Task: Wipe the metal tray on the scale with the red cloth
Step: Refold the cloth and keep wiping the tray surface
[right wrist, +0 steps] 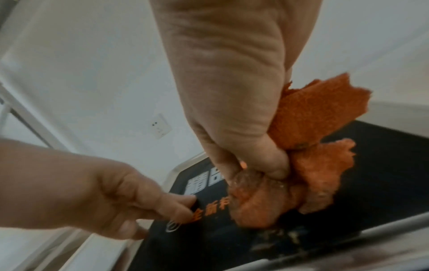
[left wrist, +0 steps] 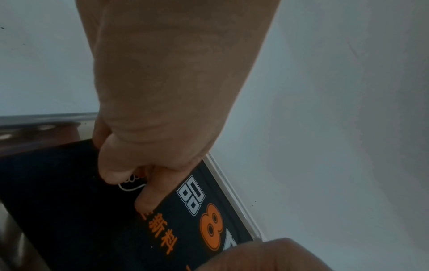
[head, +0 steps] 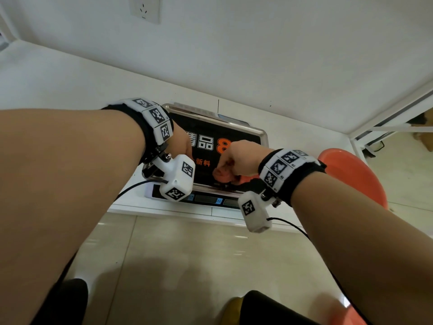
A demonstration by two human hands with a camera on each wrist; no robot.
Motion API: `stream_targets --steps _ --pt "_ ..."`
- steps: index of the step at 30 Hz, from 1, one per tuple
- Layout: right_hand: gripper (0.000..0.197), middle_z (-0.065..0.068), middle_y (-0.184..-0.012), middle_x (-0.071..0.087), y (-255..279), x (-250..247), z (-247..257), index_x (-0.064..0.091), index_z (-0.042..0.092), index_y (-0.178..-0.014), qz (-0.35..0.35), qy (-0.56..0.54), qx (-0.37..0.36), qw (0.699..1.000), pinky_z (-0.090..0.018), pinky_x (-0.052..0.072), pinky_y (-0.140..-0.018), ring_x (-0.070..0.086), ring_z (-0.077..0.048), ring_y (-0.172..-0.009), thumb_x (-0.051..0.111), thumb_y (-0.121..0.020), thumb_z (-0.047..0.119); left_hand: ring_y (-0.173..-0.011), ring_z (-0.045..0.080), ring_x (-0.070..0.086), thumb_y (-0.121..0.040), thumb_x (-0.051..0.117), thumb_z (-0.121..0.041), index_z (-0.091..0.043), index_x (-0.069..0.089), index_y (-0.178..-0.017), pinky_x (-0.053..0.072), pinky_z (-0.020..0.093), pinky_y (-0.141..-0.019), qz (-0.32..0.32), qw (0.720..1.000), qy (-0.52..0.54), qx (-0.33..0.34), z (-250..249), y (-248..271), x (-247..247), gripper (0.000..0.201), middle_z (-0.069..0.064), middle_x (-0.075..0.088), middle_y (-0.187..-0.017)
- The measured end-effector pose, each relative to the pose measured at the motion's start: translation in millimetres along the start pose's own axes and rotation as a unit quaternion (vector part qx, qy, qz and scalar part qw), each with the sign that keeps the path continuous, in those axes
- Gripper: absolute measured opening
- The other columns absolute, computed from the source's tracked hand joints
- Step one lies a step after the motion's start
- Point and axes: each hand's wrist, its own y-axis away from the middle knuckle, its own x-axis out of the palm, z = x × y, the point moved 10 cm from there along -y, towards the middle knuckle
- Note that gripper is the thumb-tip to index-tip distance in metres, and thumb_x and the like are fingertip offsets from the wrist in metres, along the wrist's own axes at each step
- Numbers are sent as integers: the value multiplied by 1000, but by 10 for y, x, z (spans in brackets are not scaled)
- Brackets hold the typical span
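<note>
Metal tray (head: 262, 132), on scale (head: 206, 200) at frame centre: red cloth (right wrist: 308, 152), bunched in gripping right hand (head: 236, 158), is best swept flatly while black printed liner (left wrist: 69, 210) is kept pinched aside by left hand (left wrist: 148, 128).

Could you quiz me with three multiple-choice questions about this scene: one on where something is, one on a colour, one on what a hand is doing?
1. Where is the red cloth?
A on the floor
B over the metal tray
C on the orange stool

2. What colour is the big 8 in the tray?
A orange
B green
C white

3. What is the right hand doing?
A lying flat
B pointing
C gripping the cloth

Answers: B, the cloth hangs bunched over the tray's dark inside; A, the digit is orange; C, the fingers curl round the cloth.
</note>
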Motion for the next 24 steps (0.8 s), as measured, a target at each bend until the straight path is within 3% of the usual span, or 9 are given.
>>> stream_targets --steps 2,4,5,10,16,20,24 --pt "28 5 -79 66 37 -8 -155 70 26 -109 -17 -31 34 999 -17 49 -44 65 -11 -59 59 -94 6 -136 19 42 -95 47 -16 -24 52 -137 33 39 -114 -4 1000 -11 0 -4 -13 -7 44 -2 44 -147" --pt "29 8 -71 57 36 10 -198 66 26 -111 -30 -19 46 998 -13 36 -35 51 -6 -54 55 -94 5 -135 19 42 -95 46 -17 -25 52 -137 33 39 -114 -8 1000 -16 0 -2 -31 -12 43 -2 45 -147" --pt "27 9 -72 55 35 30 -183 66 25 -110 -31 -16 46 998 -14 35 -36 49 -6 -56 54 -94 6 -135 20 43 -95 46 -16 -24 52 -137 34 39 -114 -9 1000 -14 -1 -1 -32 -12 43 -1 45 -147" --pt "27 7 -94 60 1 121 -141 67 24 -112 1 -58 48 997 -23 47 -67 59 -15 -91 65 -89 11 -135 20 42 -96 44 -12 -21 51 -138 34 37 -114 -9 1000 1 0 -20 -17 -28 43 0 45 -147" --pt "27 0 -109 59 20 111 -243 59 24 -107 -18 -87 68 994 -22 44 -63 57 -20 -98 65 -87 7 -136 22 41 -97 44 -9 -17 49 -139 32 35 -115 -1 1000 24 -5 -2 -43 -14 43 4 44 -147" --pt "27 1 -107 58 -12 148 -152 61 23 -112 -18 -92 66 993 -28 48 -76 57 -20 -100 63 -89 8 -135 22 42 -97 45 -8 -15 50 -138 33 34 -114 -2 999 33 -6 -9 -44 -14 42 4 45 -146" --pt "31 -1 -115 61 -32 156 -86 61 25 -116 -14 -97 60 993 -31 53 -86 59 -21 -107 66 -89 13 -138 23 39 -98 44 -6 -11 48 -140 30 33 -115 1 999 45 -10 -4 -38 -11 42 6 42 -149"
